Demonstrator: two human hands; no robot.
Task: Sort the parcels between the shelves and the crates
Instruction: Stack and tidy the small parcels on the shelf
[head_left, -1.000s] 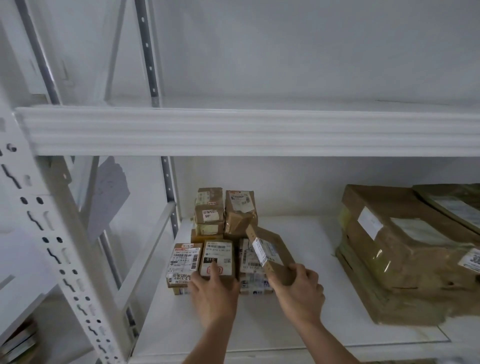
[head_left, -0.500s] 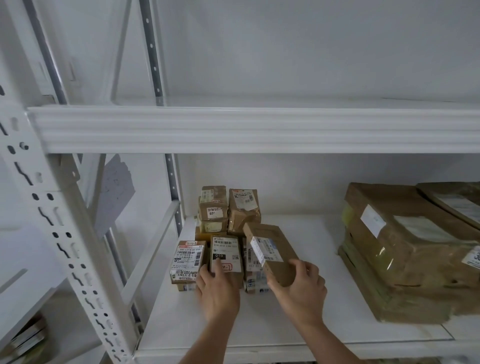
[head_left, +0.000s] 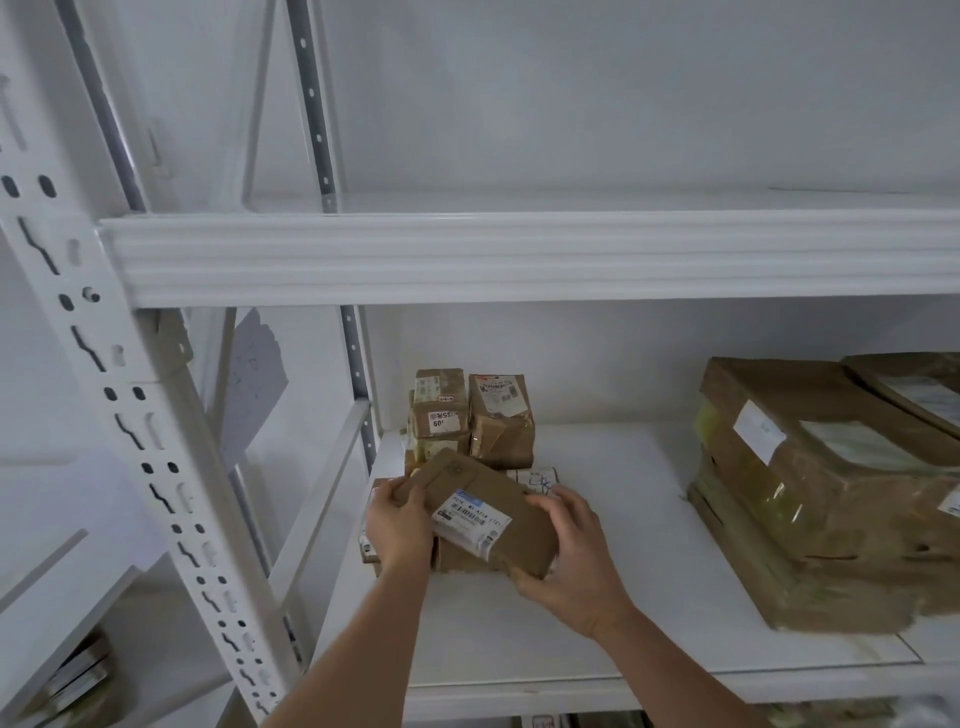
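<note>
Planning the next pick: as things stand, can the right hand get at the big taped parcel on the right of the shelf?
Probably not yet: the right hand and the left hand both grip the small parcel. The shelf lies bare up to the big taped parcel.

Small parcels (head_left: 475, 415) left of large parcels (head_left: 810, 467)

The flat parcel (head_left: 488, 514) and the left hand (head_left: 400, 525) cover most of the small parcels (head_left: 370, 540) in the front row near the shelf's (head_left: 597, 623) left edge. Its label print is too small to read. The large wrapped bundles (head_left: 831, 493) run off the right edge. Blurred items (head_left: 72, 680) sit half cut off at the bottom left corner
</note>
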